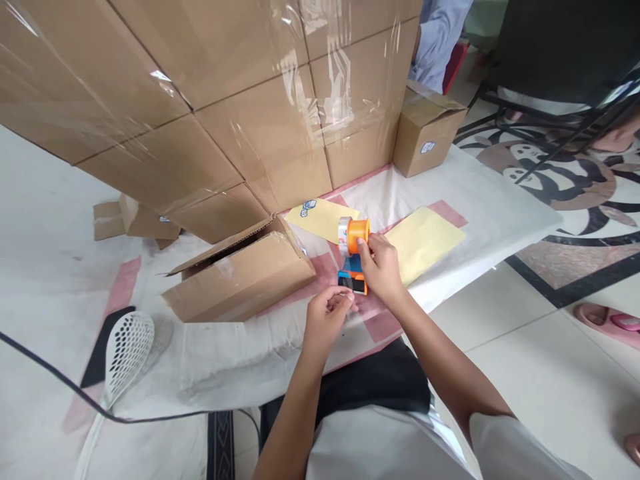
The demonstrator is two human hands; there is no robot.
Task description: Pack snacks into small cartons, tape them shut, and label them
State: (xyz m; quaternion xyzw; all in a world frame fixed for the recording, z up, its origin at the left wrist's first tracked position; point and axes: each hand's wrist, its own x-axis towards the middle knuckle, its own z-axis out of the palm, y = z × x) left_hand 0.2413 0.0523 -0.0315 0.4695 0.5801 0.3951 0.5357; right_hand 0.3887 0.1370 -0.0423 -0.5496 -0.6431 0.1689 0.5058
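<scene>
An orange and blue tape dispenser (358, 235) carries a roll of clear packing tape (344, 236). My right hand (383, 267) is closed around the dispenser, with the thumb against its orange hub. Just below its front edge, my left hand (326, 317) is closed in a pinch, apparently on the loose end of the clear tape, which is hard to see. Left of my hands lies a cardboard box (245, 277) with a raised flap and a dark gap along its top. Two yellow sheets lie close by: one (317, 217) with blue marks behind the dispenser, the other (425, 240) beyond my right hand.
Stacked cardboard boxes (270, 133) sealed with clear tape wall off the table's far side. A smaller box (427, 133) stands at the right end. On the left are a white perforated racket-like object (130, 347) and a black cable (165, 418). A person's sleeve (443, 40) shows behind the stack.
</scene>
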